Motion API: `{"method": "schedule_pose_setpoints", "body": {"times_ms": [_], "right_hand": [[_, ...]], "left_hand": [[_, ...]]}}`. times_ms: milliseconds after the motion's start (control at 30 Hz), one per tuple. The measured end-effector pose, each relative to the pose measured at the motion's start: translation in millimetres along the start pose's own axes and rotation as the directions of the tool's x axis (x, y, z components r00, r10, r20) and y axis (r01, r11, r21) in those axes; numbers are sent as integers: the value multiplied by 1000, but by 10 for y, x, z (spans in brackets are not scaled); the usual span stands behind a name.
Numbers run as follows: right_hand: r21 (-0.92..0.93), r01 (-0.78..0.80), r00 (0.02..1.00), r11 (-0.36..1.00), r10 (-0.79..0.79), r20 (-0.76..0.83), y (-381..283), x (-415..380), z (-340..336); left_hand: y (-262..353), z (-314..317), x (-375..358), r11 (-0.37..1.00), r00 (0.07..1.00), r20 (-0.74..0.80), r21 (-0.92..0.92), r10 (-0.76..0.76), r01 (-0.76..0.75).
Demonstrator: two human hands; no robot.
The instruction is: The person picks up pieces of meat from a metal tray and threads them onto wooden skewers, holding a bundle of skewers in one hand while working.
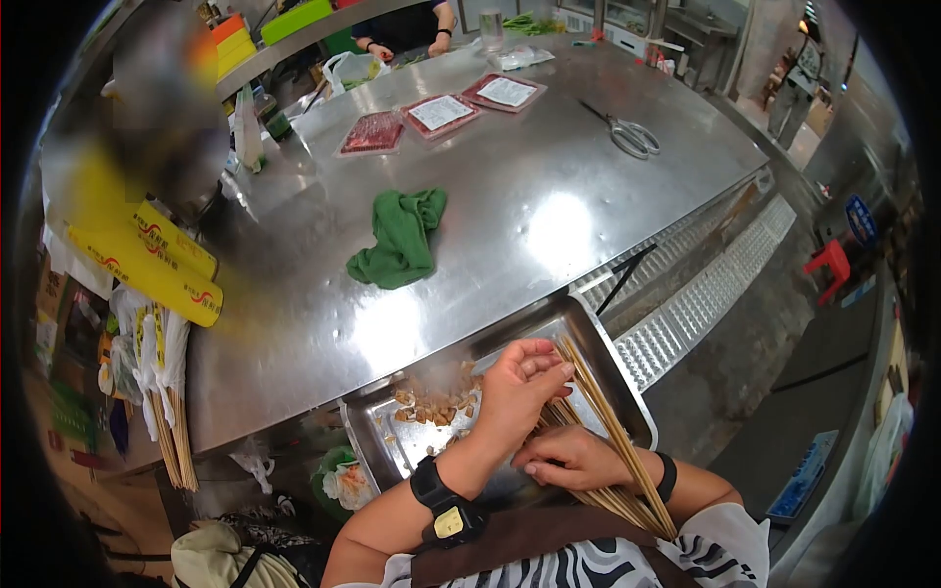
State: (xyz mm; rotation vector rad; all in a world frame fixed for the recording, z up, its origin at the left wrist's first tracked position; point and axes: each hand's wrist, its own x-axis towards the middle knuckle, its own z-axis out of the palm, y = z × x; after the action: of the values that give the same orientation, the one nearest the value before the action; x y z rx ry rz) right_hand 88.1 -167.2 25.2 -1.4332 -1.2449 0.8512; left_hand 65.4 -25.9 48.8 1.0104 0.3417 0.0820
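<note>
My left hand (524, 387) is raised over a metal tray (360, 443), its fingers curled and pressed together near the upper ends of thin wooden sticks (613, 423). What it pinches is too small to make out. Just below it, my right hand (573, 459) has its fingers curled over the stick bundle; what lies inside them is hidden. The long sticks lean diagonally across the tray's right side and pass by my right wrist. Small brown food pieces (431, 407) lie in the tray, left of my left hand.
On the steel table (480, 216) lie a green cloth (400, 235), scissors (627, 135) and flat red packs (438, 115). Yellow rolls (147, 265) and bundled sticks (172, 431) are at left. Another person's hands (412, 49) rest at the far edge. A red stool (829, 269) stands right.
</note>
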Motion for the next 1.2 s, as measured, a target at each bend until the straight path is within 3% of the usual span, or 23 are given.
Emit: {"method": "schedule_pose_setpoints", "body": {"times_ms": [133, 200, 233, 333, 400, 433, 500, 567, 767, 833, 1000, 1200], "right_hand": [[1, -4, 1000, 1000, 4, -12, -30, -12, 0], [66, -118, 993, 991, 115, 38, -27, -37, 13], [72, -68, 997, 995, 64, 51, 13, -36, 26], [24, -157, 979, 987, 152, 132, 112, -32, 75], [21, 106, 994, 994, -106, -9, 171, -5, 136], [5, -47, 994, 999, 47, 100, 256, -23, 135], [41, -107, 987, 993, 102, 126, 60, -10, 47], [107, -98, 993, 989, 89, 83, 17, -39, 23], [296, -65, 998, 953, 62, 21, -72, -85, -1], [350, -50, 999, 935, 53, 2, -106, -98, -23], [461, -13, 998, 887, 37, -43, -149, -113, -37], [462, 98, 992, 882, -47, -120, -108, -109, -35]], "left_hand": [[-27, -77, -16, 1000, 1000, 15, -12, -23, 24], [48, -105, -110, 999, 998, -46, 5, -40, 40], [78, -130, -144, 999, 998, -58, 22, -37, 39], [164, -155, -248, 997, 991, -136, 76, -20, 31], [148, -174, -259, 993, 988, -141, 112, 55, -40], [155, -218, -290, 988, 993, -100, 145, 61, -46], [201, -132, -343, 976, 989, -90, 194, 120, -101], [255, -117, -402, 955, 975, -120, 255, 185, -150], [305, -162, -518, 963, 978, -129, 238, 164, -130], [272, -213, -542, 964, 976, -191, 259, 106, -54], [117, -437, -549, 965, 982, -124, 237, 141, -109], [-132, -572, -461, 992, 985, -171, 129, 30, -8]]}}
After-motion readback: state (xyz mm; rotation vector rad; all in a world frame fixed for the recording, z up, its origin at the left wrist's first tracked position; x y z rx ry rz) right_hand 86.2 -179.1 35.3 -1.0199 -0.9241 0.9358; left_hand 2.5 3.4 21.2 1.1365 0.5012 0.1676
